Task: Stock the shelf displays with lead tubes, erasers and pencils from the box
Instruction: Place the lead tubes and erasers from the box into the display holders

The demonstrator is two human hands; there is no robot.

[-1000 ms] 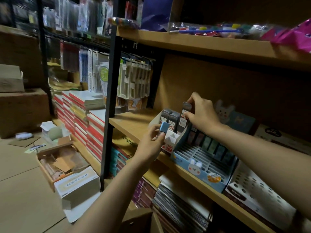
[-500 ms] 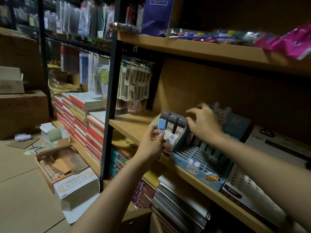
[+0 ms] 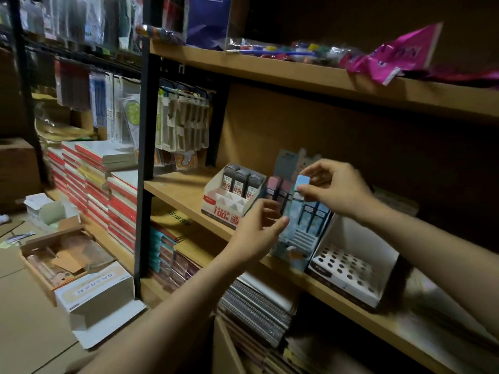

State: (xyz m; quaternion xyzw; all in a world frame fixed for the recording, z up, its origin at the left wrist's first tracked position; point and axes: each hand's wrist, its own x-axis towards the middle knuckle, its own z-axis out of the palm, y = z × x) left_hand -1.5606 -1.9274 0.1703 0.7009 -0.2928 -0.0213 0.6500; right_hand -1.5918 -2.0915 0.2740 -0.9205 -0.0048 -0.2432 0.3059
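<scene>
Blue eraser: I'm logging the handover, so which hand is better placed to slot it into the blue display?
Right. The right hand already pinches the blue eraser above the blue display; the left hand holds nothing.

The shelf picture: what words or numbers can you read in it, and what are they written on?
"100%": in red on the front of the white lead tube display box.
Lead tube labels: too small to read.
Long white box on the floor: a line of print, too blurred to read.
Pink packet on the top shelf: lettering, too blurred to read.
Dark bag on the top shelf: white print, too small to read.
</scene>
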